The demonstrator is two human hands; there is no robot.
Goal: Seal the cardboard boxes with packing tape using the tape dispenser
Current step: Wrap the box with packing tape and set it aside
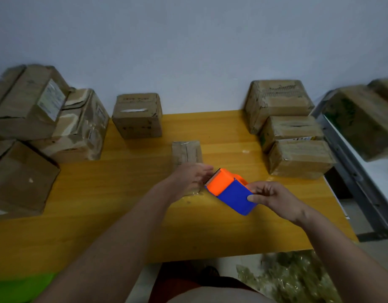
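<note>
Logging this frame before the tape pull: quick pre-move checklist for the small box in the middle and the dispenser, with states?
1. Tape dispenser held: ok. The right hand grips its blue rear end.
2. Small box steadied: ok. The left hand lies over its near end, fingers fairly straight.
3. Serrated blade toward the box: ok. The orange front points at the left hand and the box.
4. Tape end stuck to the box: cannot tell. Clear film is hard to see in the blur.
5. Box flaps shut: cannot tell. Only a lengthwise seam shows on top.
6. Room on the yellow table around the box: ok. The other boxes sit apart at the sides and back.
</note>
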